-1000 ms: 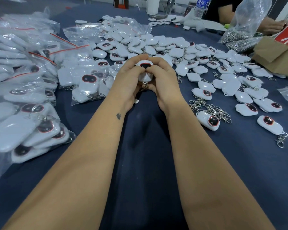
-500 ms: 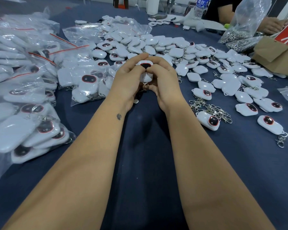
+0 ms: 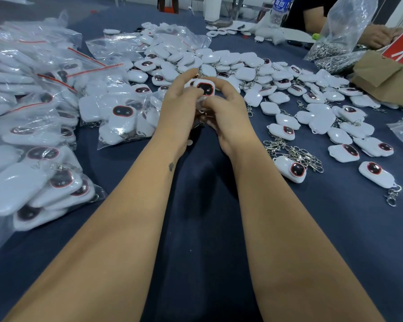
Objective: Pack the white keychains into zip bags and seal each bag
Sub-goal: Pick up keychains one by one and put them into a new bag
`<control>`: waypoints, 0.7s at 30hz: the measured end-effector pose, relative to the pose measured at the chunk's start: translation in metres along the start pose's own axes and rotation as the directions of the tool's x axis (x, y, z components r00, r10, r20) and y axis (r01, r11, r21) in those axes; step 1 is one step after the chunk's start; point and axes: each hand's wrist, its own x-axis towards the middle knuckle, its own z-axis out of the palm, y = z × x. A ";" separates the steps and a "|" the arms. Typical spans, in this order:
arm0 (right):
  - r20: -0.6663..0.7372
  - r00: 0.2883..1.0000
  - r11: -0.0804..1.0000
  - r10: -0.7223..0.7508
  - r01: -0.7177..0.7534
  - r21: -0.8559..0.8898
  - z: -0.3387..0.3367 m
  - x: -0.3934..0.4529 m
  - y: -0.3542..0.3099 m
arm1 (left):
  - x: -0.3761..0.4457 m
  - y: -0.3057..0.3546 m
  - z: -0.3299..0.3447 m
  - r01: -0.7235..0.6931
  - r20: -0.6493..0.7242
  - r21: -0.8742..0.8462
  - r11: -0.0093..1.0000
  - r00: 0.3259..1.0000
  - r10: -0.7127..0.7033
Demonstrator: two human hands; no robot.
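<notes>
- Holding one white keychain (image 3: 204, 89) between them, the left hand (image 3: 179, 105) and right hand (image 3: 228, 112) meet above the middle of the blue-covered bench (image 3: 207, 228), fingers curled round the piece from either side.
- Compared with a second ago, the keychain's dark red-rimmed face has tilted up and toward the camera, the left fingers (image 3: 189, 76) have stretched higher behind it, and the right thumb has slid lower toward the metal ring (image 3: 203, 117) hanging beneath the hands.
- That small shift reads as fiddling with the piece itself, perhaps its ring or clasp; whether a zip bag is already around it cannot be told, since no clear film shows between the fingers.
- Judged so, this piece is not yet sealed away, and bagging comes next.
- Loose keychains (image 3: 242, 68) lie heaped just beyond the hands and spread to the right, with a tangle of metal clasps (image 3: 296, 152) near the right wrist.
- Filled zip bags (image 3: 33, 135) with red seal strips pile up on the left, so much packing is done, yet plenty remains.
- At the far edge, another person's hand (image 3: 379, 36) rests beside a clear bag of metal parts (image 3: 335, 43) and a cardboard box (image 3: 386, 75).
</notes>
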 end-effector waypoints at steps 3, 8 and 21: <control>-0.098 0.995 0.995 0.024 -0.015 0.096 -0.003 0.003 -0.003 | -0.004 0.003 -0.004 -0.286 0.050 0.369 0.884 0.956 0.288; -0.126 0.991 0.995 0.049 -0.037 0.097 -0.003 0.003 -0.003 | 0.002 0.004 -0.023 -0.184 0.060 0.962 0.203 0.865 0.498; -0.071 0.972 0.712 -0.222 0.112 -0.694 -0.001 0.003 0.011 | 0.001 0.001 -0.022 -0.005 -0.034 0.993 0.121 0.946 0.323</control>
